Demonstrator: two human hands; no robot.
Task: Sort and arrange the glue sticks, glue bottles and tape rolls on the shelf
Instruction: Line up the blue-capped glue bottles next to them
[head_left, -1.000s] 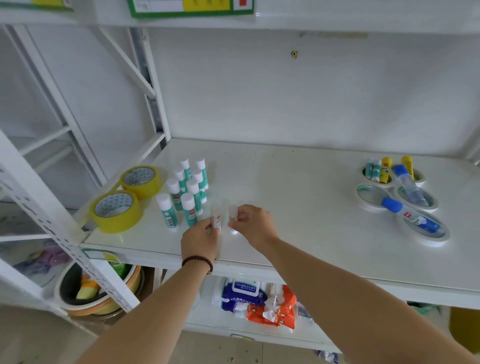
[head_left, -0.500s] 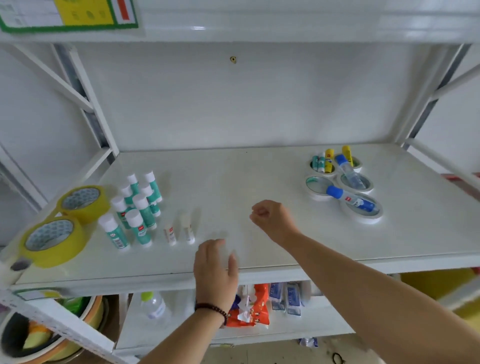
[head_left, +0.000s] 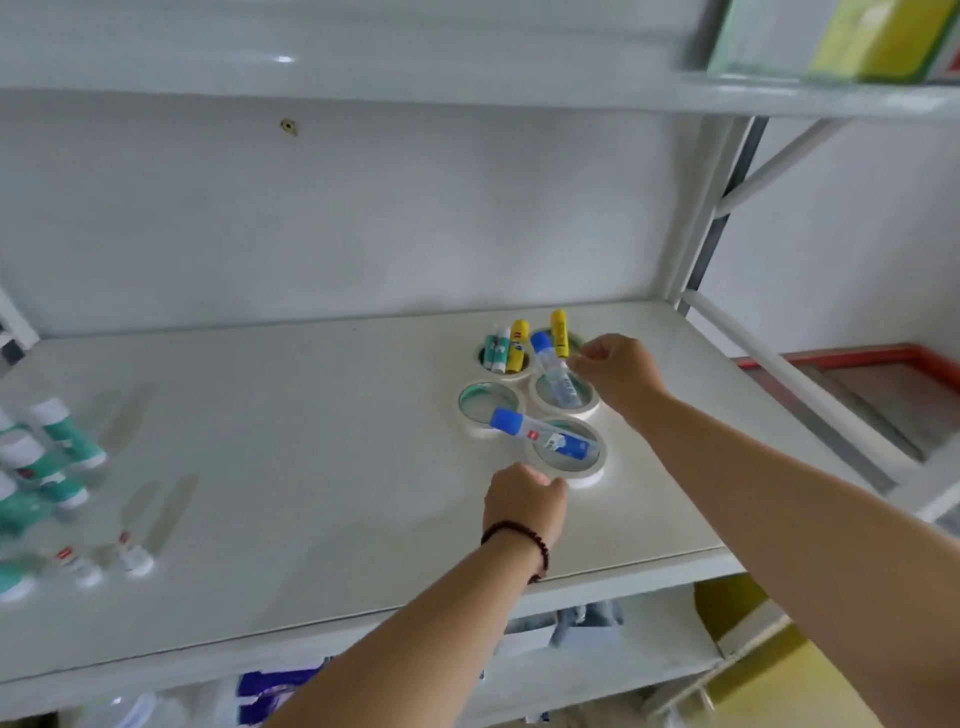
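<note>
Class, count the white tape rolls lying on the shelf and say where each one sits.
4, clustered at right: back-left holding glue sticks, back-right partly behind the right hand, middle-left, front. A fifth sits centre-right. So 5.

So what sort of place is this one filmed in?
Probably a shop or stockroom: white metal shelving, a printed label strip on the shelf above, and grouped stationery stock such as glue sticks and white tape rolls.

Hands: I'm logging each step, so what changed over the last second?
Both let go of the two small glue sticks and reached right to the white tape rolls; right hand beside a yellow glue stick, left hand at the nearest roll. Everything else stayed put.
</note>
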